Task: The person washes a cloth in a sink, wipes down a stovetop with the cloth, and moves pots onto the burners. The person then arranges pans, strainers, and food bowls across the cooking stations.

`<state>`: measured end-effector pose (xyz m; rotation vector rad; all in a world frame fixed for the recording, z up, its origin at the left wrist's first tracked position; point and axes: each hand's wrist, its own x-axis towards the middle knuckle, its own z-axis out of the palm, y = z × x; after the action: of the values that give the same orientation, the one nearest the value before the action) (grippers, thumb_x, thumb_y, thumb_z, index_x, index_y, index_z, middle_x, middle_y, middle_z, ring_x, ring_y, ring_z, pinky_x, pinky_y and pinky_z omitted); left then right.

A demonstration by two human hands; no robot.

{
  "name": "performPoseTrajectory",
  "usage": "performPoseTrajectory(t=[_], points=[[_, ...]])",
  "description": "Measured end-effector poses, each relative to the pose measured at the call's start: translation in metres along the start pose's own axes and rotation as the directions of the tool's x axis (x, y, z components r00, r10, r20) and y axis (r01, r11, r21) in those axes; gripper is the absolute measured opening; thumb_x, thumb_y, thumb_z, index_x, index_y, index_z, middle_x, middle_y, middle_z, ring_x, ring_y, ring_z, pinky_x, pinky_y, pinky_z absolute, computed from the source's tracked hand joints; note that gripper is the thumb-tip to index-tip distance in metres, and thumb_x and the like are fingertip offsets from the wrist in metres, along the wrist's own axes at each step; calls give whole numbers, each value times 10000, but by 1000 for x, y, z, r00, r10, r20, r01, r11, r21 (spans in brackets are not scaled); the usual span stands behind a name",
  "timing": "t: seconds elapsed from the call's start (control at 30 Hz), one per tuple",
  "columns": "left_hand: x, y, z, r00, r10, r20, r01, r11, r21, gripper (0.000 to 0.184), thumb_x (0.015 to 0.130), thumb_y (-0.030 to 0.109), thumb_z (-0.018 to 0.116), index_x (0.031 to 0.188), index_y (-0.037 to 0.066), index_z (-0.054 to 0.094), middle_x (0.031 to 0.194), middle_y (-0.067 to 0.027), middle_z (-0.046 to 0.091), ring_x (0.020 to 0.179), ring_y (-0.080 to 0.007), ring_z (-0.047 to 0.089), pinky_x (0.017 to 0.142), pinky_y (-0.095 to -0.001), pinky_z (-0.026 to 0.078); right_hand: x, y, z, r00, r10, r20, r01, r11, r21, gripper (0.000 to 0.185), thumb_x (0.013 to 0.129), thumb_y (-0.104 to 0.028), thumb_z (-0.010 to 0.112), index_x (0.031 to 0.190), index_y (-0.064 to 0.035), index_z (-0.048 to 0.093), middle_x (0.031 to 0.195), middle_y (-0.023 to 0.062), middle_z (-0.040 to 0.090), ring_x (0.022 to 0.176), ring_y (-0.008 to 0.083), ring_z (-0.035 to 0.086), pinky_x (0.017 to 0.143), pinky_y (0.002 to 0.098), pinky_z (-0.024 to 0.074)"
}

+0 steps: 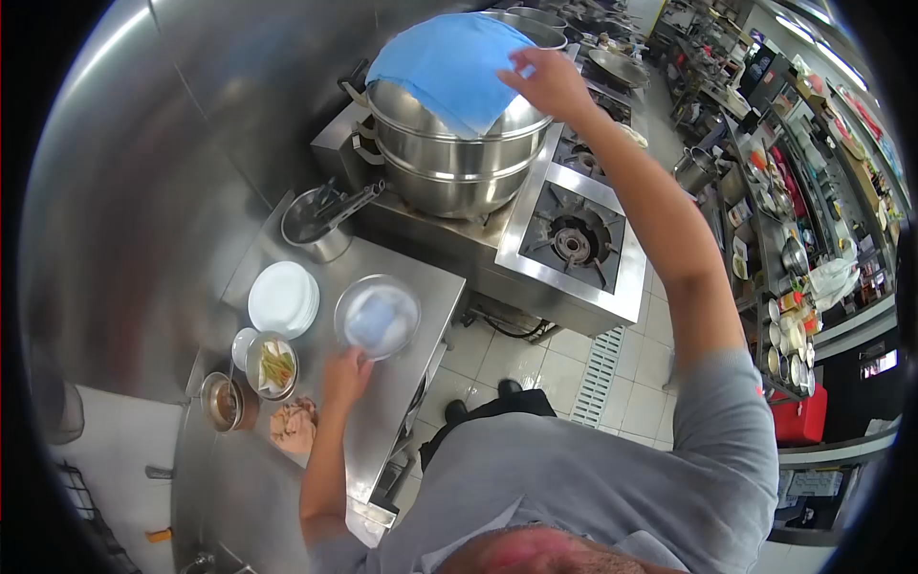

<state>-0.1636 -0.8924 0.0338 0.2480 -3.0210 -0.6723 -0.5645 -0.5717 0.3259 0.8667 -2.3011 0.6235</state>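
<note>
My left hand (348,375) is closed on the near rim of a round, shallow bowl (414,320) at the edge of the steel counter. Inside that bowl lies something pale blue and white, blurred. Farther off, my right hand (547,84) reaches to the right edge of a blue cloth (449,62), its fingers bent and pinched there. The cloth drapes over the top of a large tiered steel steamer pot (454,158), hiding most of it.
Left of the bowl stand a stack of white plates (284,298), a pot with utensils (318,234), a bowl of sliced vegetables (275,368), a small metal pot (223,402) and a crumpled tan cloth (294,425). A gas burner (574,239) sits right of the steamer; crowded shelves (789,249) line the right.
</note>
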Motion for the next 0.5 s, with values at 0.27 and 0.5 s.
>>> performPoseTrajectory(t=[0.27,0.5], points=[[-66,39,-42,918,-373,-131,358,925,-123,434,835,117,690,1249,33,592,806,-126,695,705,-245,674,664,-366,521,169,44,90,993,-59,104,81,974,-213,293,839,-242,599,938,12,705,998,257,681,994,412,661,893,479,523],[-106,94,-63,779,-605,-164,461,729,-506,348,867,30,645,1212,1,608,771,-25,630,711,-104,585,671,-265,474,206,72,118,961,-236,145,267,927,-262,288,802,-153,549,953,31,712,1013,246,690,978,386,674,871,461,539]])
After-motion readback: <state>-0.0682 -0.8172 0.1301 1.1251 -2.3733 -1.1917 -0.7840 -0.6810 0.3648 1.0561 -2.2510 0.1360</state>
